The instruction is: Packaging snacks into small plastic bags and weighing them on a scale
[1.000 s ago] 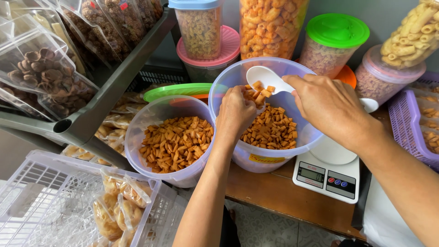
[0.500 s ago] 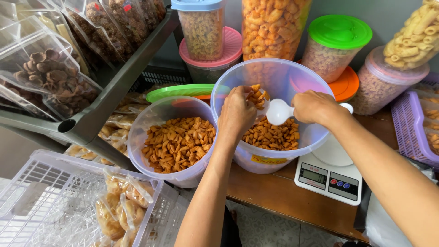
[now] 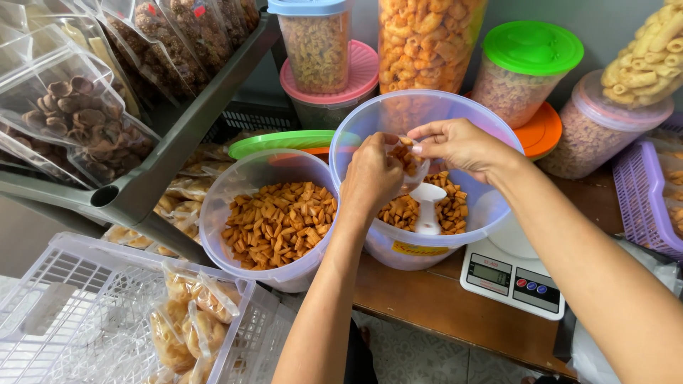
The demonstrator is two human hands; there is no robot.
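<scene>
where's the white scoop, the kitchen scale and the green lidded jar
white scoop (image 3: 427, 210), head view, on its handle standing among the snacks
kitchen scale (image 3: 514, 279), head view, on its front panel by the buttons
green lidded jar (image 3: 532, 46), head view, on the top of its lid

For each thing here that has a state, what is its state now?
Left hand: pinching a small clear plastic bag.
Right hand: pinching the same bag's mouth.
Small clear plastic bag: open, partly filled.
White plastic scoop: lying in the snacks, unheld.
Green-lidded round jar: closed.
White digital scale: display lit.
</scene>
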